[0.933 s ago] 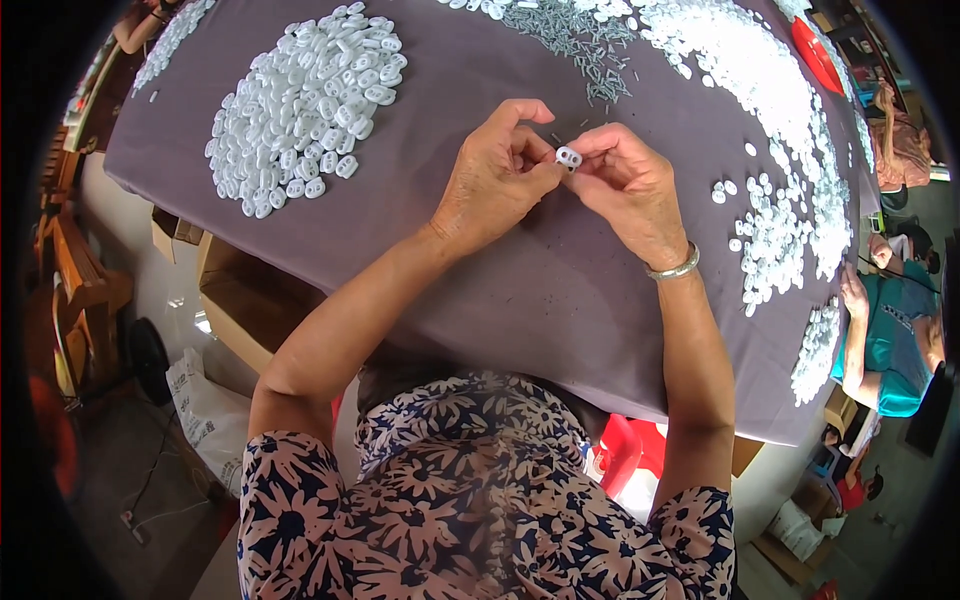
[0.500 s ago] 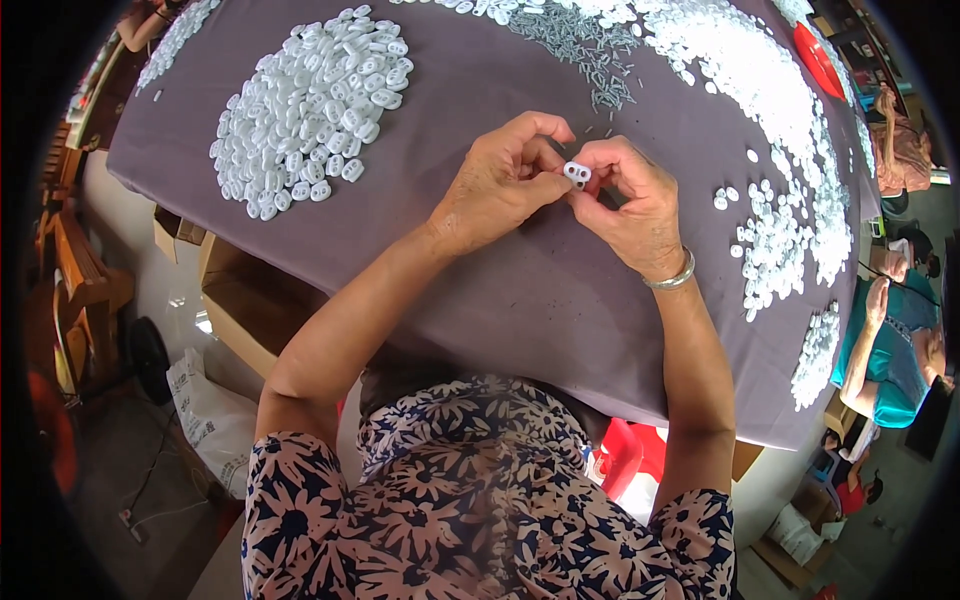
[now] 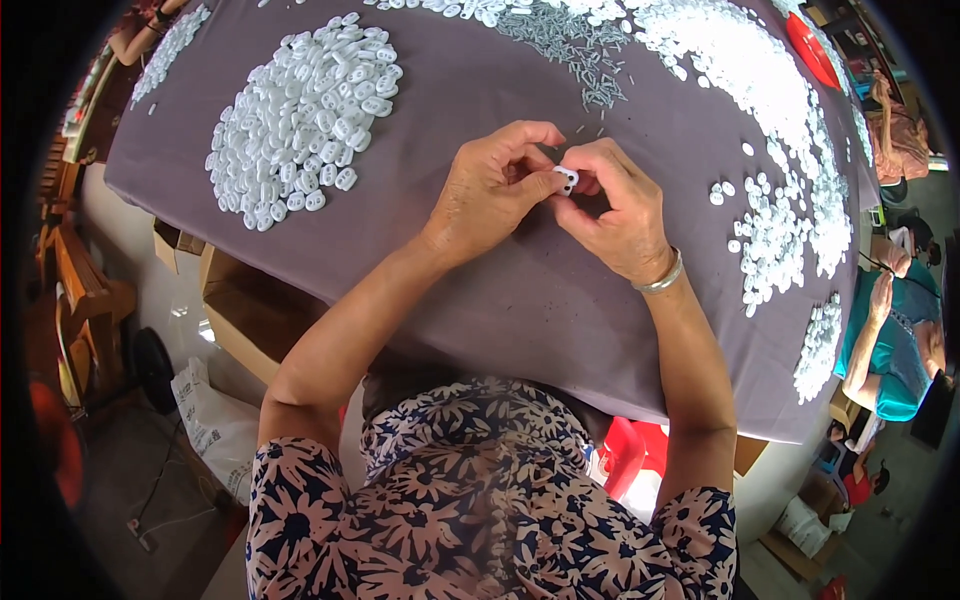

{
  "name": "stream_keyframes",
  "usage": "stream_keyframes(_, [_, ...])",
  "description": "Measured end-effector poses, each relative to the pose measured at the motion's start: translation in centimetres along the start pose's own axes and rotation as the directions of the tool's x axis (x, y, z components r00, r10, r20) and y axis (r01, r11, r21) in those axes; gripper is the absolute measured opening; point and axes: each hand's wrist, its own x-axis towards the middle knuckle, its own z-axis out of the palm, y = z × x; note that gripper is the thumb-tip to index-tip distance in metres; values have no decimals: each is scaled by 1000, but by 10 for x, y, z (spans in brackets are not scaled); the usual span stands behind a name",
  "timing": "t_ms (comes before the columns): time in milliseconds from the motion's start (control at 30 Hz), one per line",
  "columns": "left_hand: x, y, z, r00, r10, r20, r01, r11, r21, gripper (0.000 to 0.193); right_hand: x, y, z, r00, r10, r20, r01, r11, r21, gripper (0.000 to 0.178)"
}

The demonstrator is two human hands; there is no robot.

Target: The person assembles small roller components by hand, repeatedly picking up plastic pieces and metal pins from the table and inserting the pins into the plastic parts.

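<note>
White two-holed piece (image 3: 566, 181), glossy, rounded, plastic-looking, held up above the surface (image 3: 470, 330), in from its near edge. Grip clamped on it from both sides, btw: fingertips of left hand (image 3: 490, 185) and right hand (image 3: 618, 215) together on that one little bit. Metal bracelet (image 3: 660, 276) on the right wrist. Big pile of similar smooth white pieces (image 3: 300, 130) toward the surface's left edge, thin grey rods (image 3: 575, 50) scattered near the far edge, bright glare-washed white heap (image 3: 740, 60) sweeping along the right edge. Brownish-purple cloth all over the surface, slightly wrinkled. Below the near edge: open cardboard box (image 3: 245, 310), crinkly white sack (image 3: 215, 420). Off past the right edge, co-worker in teal (image 3: 895, 345).
</note>
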Motion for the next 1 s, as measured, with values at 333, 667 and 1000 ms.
stream_keyframes(333, [0,1,-4,990,-73,120,64,995,81,33,-4,10,-4,966,-136,221,219,885,-411,26])
stream_keyframes(667, [-3,4,-4,981,-113,157,139,976,-168,31,-8,6,-4,965,-80,250,165,926,-339,25])
stream_keyframes(1000, [-5,3,-5,974,-129,188,166,968,-191,35,-11,5,0,955,-69,289,158,942,-298,23])
